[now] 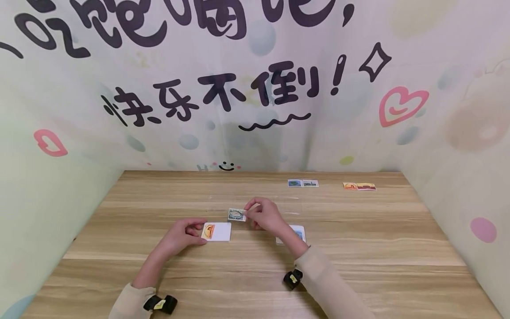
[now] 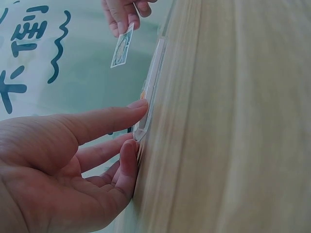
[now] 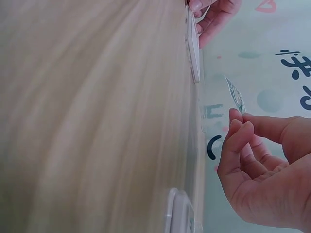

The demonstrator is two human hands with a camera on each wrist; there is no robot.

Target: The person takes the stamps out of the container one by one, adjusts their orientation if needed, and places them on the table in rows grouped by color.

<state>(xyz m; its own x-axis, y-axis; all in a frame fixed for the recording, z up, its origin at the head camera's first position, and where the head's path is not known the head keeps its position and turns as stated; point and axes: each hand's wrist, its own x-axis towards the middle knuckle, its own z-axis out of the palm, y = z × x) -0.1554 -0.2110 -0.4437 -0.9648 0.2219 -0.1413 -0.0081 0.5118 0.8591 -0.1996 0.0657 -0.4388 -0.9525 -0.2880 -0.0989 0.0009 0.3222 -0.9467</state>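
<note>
My right hand (image 1: pixel 264 215) pinches a small stamp-like picture card (image 1: pixel 237 215) at its right edge, between thumb and fingertips. In the right wrist view the card (image 3: pixel 236 95) is thin and tilted, held above the table. My left hand (image 1: pixel 185 233) grips the left end of a flat clear case (image 1: pixel 221 232), thumb on the near side and fingers on the far side. White shows inside this case, with a small orange picture at its left. The left wrist view shows the case (image 2: pixel 154 73) lying low on the tabletop.
A second flat case (image 1: pixel 298 231) with a blue picture is partly hidden under my right forearm. Behind my right hand lies a clear plastic piece (image 1: pixel 292 205). Farther back are a pair of bluish cards (image 1: pixel 303 183) and a pair of orange-red cards (image 1: pixel 359 186). A printed curtain (image 1: pixel 223 146) borders the table.
</note>
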